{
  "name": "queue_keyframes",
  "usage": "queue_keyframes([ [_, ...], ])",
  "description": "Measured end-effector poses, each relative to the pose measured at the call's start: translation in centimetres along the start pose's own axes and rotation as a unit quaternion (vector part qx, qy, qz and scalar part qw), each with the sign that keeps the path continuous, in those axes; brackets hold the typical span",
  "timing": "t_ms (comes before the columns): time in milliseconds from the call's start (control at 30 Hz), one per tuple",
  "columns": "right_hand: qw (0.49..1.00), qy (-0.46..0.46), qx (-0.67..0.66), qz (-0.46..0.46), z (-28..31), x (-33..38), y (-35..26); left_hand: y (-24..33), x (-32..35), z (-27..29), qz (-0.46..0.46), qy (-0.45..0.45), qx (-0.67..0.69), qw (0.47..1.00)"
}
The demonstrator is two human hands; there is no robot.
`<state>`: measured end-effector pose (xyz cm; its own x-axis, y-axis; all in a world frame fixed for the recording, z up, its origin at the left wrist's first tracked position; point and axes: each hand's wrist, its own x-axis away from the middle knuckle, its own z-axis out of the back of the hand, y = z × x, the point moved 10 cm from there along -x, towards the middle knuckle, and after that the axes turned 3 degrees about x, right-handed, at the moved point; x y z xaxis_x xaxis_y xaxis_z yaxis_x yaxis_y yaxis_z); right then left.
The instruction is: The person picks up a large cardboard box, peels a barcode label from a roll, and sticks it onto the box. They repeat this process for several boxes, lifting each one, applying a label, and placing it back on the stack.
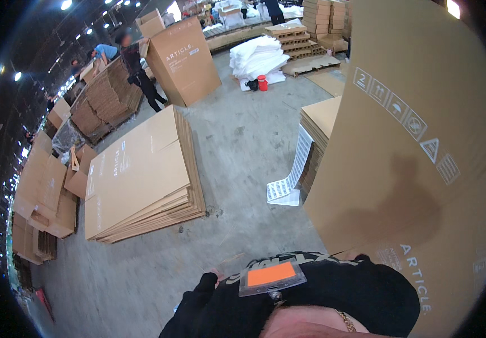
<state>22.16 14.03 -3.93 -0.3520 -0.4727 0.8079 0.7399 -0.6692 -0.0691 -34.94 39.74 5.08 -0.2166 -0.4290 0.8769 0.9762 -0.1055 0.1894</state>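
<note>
1. Catching just a sliver of left hand [217, 275] past a black sleeve [199, 290]; can't tell whether fingers apart, together or clamped on anything.
2. No sight of the right hand; can't call its fingers either.
3. Over to the tall brown carton [378, 186], towering well to the right of the left fingers; can't confirm any touch.
4. Judging the step: apparently at the carton-handling stage, with the big panel standing near.
5. Judging the next move: calls for a wide two-handed hold and a steady balance.
6. Now the print: white handling marks slanting across the panel, arrows, umbrella and triangle included; lower down, large white lettering turned sideways.
7. Ahead-right of the fingers, a strip of barcode labels [297, 166], trailing to the floor [237, 146].
8. Ahead-left, more white lettering on flattened cartons [141, 169].
9. Just right of the fingers, an orange badge card [271, 274].
</note>
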Motion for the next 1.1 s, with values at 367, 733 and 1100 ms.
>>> queue_keyframes([
  [367,0.857,0.319,-0.361,0.185,26.9,-8.0,-18.3,23.0,-18.4,30.3,-0.179,0.081,-0.007,0.98],
  [733,0.871,0.14,-0.471,0.002,20.3,-7.3,-29.9,58.6,-37.7,50.8,-0.379,0.133,0.106,0.91],
  [1100,0.864,0.19,-0.467,-0.01,27.5,-7.5,-33.3,67.4,-46.2,46.0,-0.477,0.024,0.12,0.871],
])
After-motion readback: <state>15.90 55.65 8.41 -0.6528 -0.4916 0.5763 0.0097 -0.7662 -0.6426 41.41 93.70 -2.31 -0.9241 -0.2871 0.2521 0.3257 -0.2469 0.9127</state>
